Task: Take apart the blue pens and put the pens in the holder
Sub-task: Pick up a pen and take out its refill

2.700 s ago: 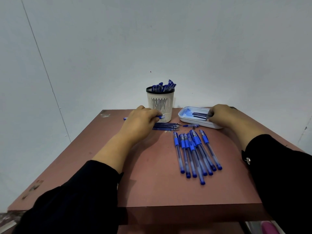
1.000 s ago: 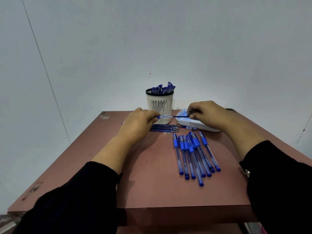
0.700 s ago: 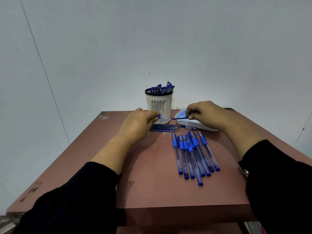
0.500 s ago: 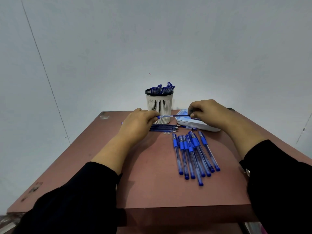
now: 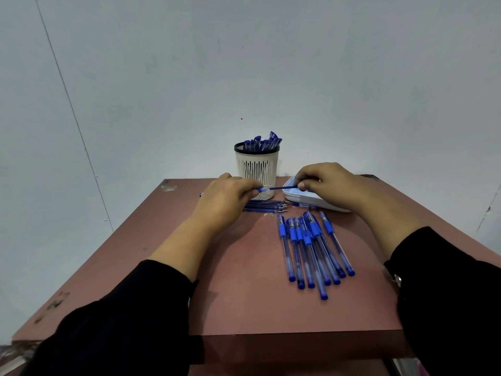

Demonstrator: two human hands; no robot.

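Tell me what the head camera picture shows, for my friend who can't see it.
Two bare hands hold a thin blue pen refill between them, the left hand pinching one end and the right hand the other, above a reddish-brown table. Behind stands a white slotted pen holder full of blue pens; a row of blue-grip pens lies nearer.

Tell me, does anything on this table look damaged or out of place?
Only the table itself: its far left corner is chipped pale, and scuffs mark the near left edge. The loose pens lie roughly side by side.

Reddish table (image 5: 244, 308) under pens (image 5: 311, 248), holder (image 5: 256, 169), tray (image 5: 311, 200)
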